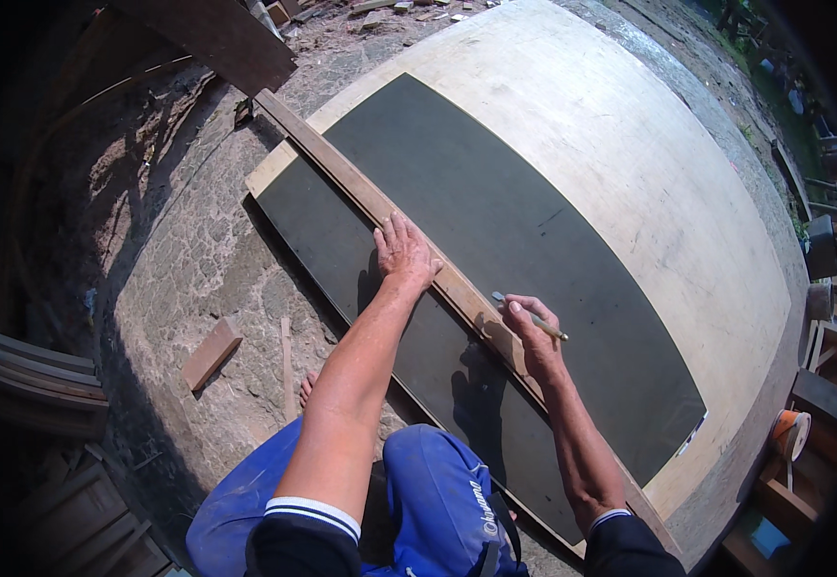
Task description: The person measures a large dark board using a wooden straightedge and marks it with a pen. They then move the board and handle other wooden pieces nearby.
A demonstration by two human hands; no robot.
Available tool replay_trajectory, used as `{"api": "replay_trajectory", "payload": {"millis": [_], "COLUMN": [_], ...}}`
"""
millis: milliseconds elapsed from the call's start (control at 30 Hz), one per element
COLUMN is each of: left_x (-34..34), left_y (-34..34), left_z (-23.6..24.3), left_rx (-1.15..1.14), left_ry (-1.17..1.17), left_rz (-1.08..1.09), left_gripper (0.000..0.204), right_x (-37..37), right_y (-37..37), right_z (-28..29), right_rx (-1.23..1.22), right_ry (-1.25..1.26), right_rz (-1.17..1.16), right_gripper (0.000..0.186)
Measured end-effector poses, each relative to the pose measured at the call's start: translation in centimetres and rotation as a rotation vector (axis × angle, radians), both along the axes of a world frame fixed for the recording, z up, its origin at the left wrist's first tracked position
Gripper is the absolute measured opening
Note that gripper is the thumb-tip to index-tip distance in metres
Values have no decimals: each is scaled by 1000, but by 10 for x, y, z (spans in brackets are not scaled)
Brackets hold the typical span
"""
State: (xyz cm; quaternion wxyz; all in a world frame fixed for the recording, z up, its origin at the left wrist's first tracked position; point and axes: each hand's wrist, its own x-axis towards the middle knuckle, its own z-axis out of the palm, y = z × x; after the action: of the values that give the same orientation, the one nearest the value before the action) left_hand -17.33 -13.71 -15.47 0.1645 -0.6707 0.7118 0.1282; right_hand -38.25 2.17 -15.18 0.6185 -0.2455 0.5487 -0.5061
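A long brown wooden strip (341, 173) lies diagonally across a dark, smooth sheet (476, 183), which rests on a large pale board (649, 163). My left hand (405, 252) presses on the strip near its middle, fingers stretched out and thumb spread. Farther along to the right, my right hand (531, 327) is closed around a slim pen-like tool (554, 333). One end of this tool points up and left past my fingers; whether it touches the sheet I cannot tell. Below the strip, the sheet's near part carries the shadow of my right hand.
A short wood block (212, 354) and a thin stick (287, 370) lie on the cracked ground to the left. A dark plank (216, 38) reaches in at the top left. Stacked wood pieces (34, 365) stand at the left edge. An orange reel (791, 433) sits among items at the right.
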Motion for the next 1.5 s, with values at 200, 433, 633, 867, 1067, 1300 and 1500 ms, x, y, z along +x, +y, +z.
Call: {"api": "replay_trajectory", "payload": {"millis": [200,433,633,867,1067,1300,1500], "left_x": [13,9,12,15,15,14,15], "left_y": [-15,-23,-23,-20,-19,-20,-19], "left_z": [0,2,5,0,2,6,4], "left_rx": [135,167,161,157,166,176,165], "left_ry": [108,30,34,77,71,84,91], "left_rz": [55,12,8,25,32,42,41], "left_gripper": [120,120,121,122,121,120,120], "right_x": [1,-1,7,9,13,15,13], "right_y": [-17,-27,-32,-36,-42,-50,-51], "right_z": [-10,-21,-26,-20,-13,-17,-25], "right_rx": [-138,-210,-336,-334,-172,-200,-278], "right_ry": [619,664,746,817,766,894,975], "right_rz": [176,295,334,422,435,502,516], "right_gripper": [30,30,25,31,34,29,25]}}
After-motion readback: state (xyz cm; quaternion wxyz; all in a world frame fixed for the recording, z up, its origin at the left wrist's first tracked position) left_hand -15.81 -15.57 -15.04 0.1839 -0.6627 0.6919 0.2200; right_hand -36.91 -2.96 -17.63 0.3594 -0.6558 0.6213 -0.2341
